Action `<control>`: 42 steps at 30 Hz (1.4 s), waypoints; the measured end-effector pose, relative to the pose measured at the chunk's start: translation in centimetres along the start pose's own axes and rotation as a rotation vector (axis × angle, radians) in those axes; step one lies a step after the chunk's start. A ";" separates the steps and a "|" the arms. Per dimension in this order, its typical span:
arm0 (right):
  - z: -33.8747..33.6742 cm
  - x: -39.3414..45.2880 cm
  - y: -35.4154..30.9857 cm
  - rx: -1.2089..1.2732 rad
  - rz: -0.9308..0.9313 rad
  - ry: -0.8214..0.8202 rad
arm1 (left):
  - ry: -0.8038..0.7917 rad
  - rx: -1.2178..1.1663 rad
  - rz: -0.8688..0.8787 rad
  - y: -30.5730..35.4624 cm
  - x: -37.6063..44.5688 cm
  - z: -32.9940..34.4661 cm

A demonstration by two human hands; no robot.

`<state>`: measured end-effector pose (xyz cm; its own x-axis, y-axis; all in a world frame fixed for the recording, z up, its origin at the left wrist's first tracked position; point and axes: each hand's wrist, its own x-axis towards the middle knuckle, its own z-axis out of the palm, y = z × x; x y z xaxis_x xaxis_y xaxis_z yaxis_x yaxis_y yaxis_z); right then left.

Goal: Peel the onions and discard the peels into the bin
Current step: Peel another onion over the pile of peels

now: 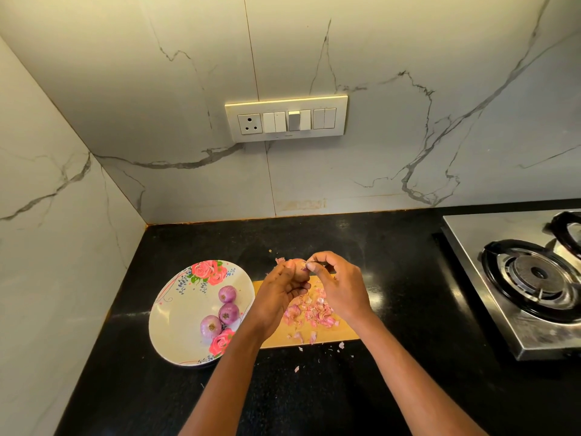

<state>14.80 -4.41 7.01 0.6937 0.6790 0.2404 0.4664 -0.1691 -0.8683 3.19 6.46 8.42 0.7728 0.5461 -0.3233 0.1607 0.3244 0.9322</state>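
My left hand point(284, 289) holds a small onion point(297, 268) above the far end of the wooden cutting board point(342, 333). My right hand point(334, 283) pinches a strip of dry skin at the onion's top with thumb and forefinger. A heap of pink onion peels point(312, 313) lies on the board under my hands, with scraps scattered onto the counter. Three peeled purple onions point(227, 313) rest on a white plate point(176, 325) with rose prints, left of the board. No bin is in view.
The black counter point(314, 394) meets marble walls at the back and left. A steel gas stove point(531, 278) stands at the right. A switch panel point(286, 119) is on the back wall.
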 end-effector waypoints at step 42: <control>0.1 -0.4 1.2 -0.190 -0.023 -0.003 | 0.132 -0.104 -0.095 0.1 0.2 -0.7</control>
<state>15.07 -4.79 5.82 0.6803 0.6863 0.2572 0.5775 -0.2858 -0.7648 2.95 7.18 8.34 0.6691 0.6036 -0.4335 0.1589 0.4537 0.8769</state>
